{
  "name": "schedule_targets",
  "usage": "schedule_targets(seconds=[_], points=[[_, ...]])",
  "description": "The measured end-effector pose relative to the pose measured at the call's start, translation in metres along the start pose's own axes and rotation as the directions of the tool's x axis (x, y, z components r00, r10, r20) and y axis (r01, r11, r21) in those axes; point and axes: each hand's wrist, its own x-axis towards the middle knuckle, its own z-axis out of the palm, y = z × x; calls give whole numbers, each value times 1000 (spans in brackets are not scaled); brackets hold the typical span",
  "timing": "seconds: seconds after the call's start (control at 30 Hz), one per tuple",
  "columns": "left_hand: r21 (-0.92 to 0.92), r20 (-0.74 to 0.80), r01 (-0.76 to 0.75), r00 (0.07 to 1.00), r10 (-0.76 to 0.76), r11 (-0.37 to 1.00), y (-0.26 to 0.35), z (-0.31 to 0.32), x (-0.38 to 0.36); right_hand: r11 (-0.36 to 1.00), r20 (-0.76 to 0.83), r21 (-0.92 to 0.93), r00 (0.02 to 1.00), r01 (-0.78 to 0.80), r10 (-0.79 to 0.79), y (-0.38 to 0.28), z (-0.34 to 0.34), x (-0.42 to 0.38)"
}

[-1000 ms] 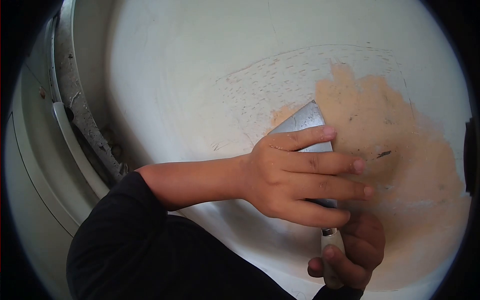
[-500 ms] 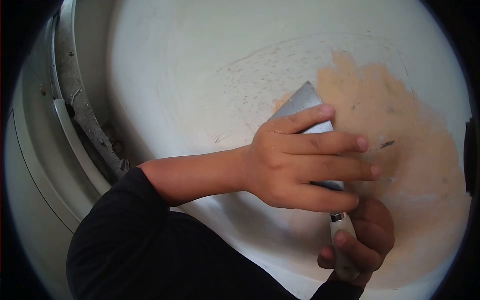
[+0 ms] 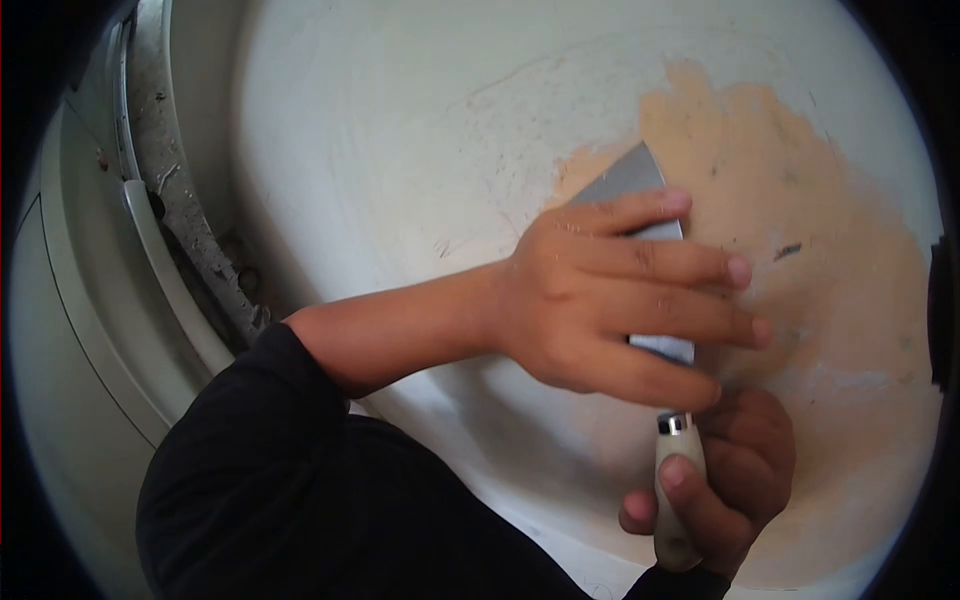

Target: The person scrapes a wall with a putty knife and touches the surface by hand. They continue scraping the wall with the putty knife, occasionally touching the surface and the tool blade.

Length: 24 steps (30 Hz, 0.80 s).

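Note:
A putty knife (image 3: 610,182) with a wide metal blade lies over a tan patch of filler (image 3: 760,150) on a pale, curved panel (image 3: 380,120). My right hand (image 3: 735,480) grips its off-white handle (image 3: 676,535), thumb along the near side. Across the blade rests my left hand (image 3: 600,290), palm down, fingers stretched and slightly spread. Blade shows between those fingers and beyond them; its middle is hidden beneath the hand. Whether the blade touches the filler cannot be told.
At the left, a pale panel (image 3: 80,300) with a rounded light strip (image 3: 170,260) borders a dirty gap (image 3: 190,180) holding debris. A dark mark (image 3: 788,252) sits on the filler. Faint scratches (image 3: 500,120) run across the pale panel up the surface.
The view has shifted, so the panel sits higher in the picture. Against the filler, the putty knife and both hands have moved slightly down and right; the handle stands more upright.

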Motion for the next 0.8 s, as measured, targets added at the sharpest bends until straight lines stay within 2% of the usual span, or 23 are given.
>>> schedule_targets(seconds=[0.07,0.13,0.2,0.3,0.37,0.4,0.47,0.5,0.53,0.6,0.63,0.7,0.73,0.8], points=[[5,48,-16,999,16,1000,-2,-1,-1,1000,-68,-4,997,-27,27,-4,4,1],[93,14,-50,999,49,994,-8,0,-2,996,-111,-20,990,-87,84,-5,7,2],[98,9,-51,999,50,994,-9,-4,2,996,-102,-11,991,-86,84,-6,3,5],[84,73,-51,996,45,995,-11,-15,4,1000,-45,-24,999,-17,16,-5,3,4],[137,145,-16,989,-4,990,-7,-17,7,985,51,-25,984,-168,169,-9,-1,4],[133,144,2,989,-21,991,-4,-11,5,984,63,-19,982,-180,181,-13,1,1],[154,58,-5,998,-4,988,-7,-2,5,968,-123,-55,964,-244,236,-17,8,2],[170,102,-85,992,69,982,-12,-3,3,987,-28,-86,991,-136,134,-9,-1,-2],[179,106,-96,991,77,979,-11,-2,3,989,-36,-83,992,-125,123,-6,-2,-3],[134,74,-30,997,20,991,-9,2,4,994,-56,-81,996,-67,63,-5,-1,-2],[130,80,-28,997,18,991,-8,5,4,994,-60,-78,996,-74,69,-7,-3,-2],[166,-31,9,1000,-3,986,-13,10,6,981,-46,-70,983,-182,179,-5,-5,1],[171,-29,-2,1000,7,985,-13,8,7,982,-53,-71,984,-174,170,2,-4,2],[158,91,-5,996,-9,987,-13,0,4,996,-100,-84,994,35,-44,17,3,4]])
